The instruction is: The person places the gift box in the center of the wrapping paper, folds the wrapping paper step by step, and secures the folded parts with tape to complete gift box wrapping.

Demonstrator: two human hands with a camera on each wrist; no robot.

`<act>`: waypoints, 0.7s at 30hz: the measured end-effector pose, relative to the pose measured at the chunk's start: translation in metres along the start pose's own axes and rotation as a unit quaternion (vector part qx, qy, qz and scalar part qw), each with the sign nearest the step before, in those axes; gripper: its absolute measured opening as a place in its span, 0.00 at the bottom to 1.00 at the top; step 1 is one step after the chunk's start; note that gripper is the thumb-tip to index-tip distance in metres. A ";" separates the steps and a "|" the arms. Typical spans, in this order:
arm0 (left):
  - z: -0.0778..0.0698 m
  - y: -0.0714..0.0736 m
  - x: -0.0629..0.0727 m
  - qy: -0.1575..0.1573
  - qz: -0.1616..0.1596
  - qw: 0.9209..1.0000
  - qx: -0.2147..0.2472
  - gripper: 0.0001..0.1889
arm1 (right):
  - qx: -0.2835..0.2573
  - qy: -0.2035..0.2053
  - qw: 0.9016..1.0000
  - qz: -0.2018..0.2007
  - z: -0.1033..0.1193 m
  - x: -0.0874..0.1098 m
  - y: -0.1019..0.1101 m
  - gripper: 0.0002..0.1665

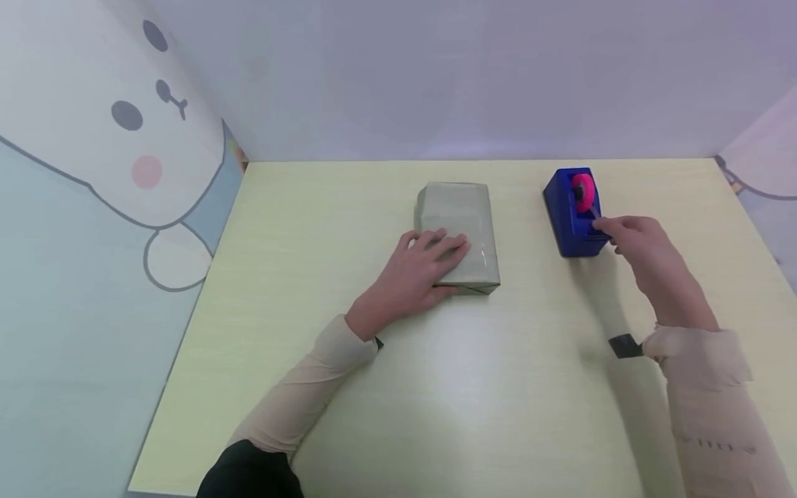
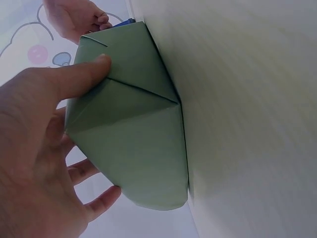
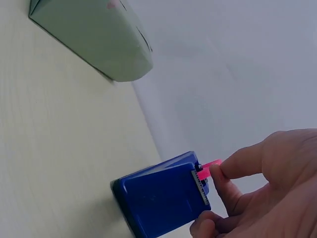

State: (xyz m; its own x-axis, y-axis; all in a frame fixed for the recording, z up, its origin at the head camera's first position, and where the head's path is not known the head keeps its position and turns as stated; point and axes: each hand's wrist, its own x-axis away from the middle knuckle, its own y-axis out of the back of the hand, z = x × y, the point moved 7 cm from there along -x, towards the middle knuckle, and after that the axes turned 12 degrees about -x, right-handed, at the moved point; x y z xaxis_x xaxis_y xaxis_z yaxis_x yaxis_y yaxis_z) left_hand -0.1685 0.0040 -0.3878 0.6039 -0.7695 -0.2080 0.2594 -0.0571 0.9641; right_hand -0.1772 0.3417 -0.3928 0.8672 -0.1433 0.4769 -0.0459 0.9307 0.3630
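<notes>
A box wrapped in grey-green paper (image 1: 461,214) lies flat on the table, its folded end flaps facing the person. My left hand (image 1: 417,273) holds it by the near left part, fingers spread over the top and thumb against the folded end (image 2: 124,99). To the right stands a blue tape dispenser (image 1: 569,228) with a bright pink roll (image 1: 584,192). My right hand (image 1: 641,245) pinches the tape's end between thumb and index finger, just by the toothed cutter (image 3: 200,188). Its other fingers curl beside the dispenser's front.
The pale wooden table (image 1: 299,228) meets a plain light wall (image 1: 373,83) at the back. A panel with a cartoon animal face (image 1: 124,173) stands along the left side, and a similar one borders the right. A black strap end (image 1: 625,346) sticks out by the right cuff.
</notes>
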 end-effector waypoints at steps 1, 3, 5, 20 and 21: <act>0.000 0.000 0.000 -0.001 0.000 1.000 0.001 0.38 | -0.001 0.005 1.000 -0.005 -0.002 0.002 0.000 0.46; 0.000 0.000 0.000 -0.001 0.002 1.000 0.003 0.38 | -0.006 0.014 1.000 -0.011 -0.006 0.004 0.000 0.41; 0.000 -0.001 -0.001 0.000 0.004 1.000 0.004 0.39 | -0.018 0.019 1.000 -0.007 -0.011 0.007 -0.001 0.37; 0.001 -0.005 -0.001 0.004 0.010 1.000 0.002 0.39 | -0.056 0.057 0.996 -0.044 -0.030 0.007 -0.014 0.31; 0.001 -0.005 -0.001 0.003 0.010 1.000 0.002 0.39 | -0.054 0.061 0.995 -0.049 -0.031 0.005 -0.014 0.29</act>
State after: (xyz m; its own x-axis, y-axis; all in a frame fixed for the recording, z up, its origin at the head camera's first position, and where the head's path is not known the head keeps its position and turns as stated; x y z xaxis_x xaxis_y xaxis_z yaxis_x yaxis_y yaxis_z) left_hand -0.1709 0.0047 -0.3919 0.6138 -0.7662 -0.1900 0.2446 -0.0442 0.9686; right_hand -0.1565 0.3384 -0.4200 0.9187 -0.2001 0.3406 0.0902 0.9457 0.3122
